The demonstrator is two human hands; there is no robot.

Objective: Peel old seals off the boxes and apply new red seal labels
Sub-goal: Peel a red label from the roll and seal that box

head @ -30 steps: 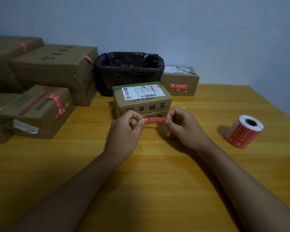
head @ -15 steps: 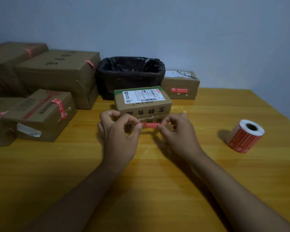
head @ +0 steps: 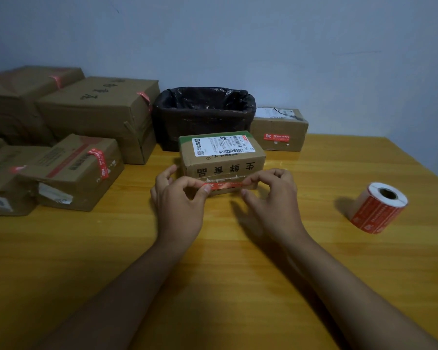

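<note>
A small cardboard box [head: 223,162] with a white shipping label on top and black characters on its front stands in the middle of the table. A red seal label [head: 224,185] stretches level across the box's lower front. My left hand [head: 180,198] pinches the label's left end between thumb and forefinger. My right hand [head: 271,195] pinches its right end at the box's right corner. Whether the label touches the cardboard I cannot tell. A torn strip of tape residue runs along the box front just above the label.
A roll of red labels [head: 378,207] lies at the right on the wooden table [head: 238,274]. A bin lined with a black bag [head: 202,114] stands behind the box. Several sealed cardboard boxes [head: 81,168] crowd the left, another [head: 278,130] sits back right.
Both hands have carried the red label forward and down, from in front of the box to its lower front face. The view has tilted down slightly.
</note>
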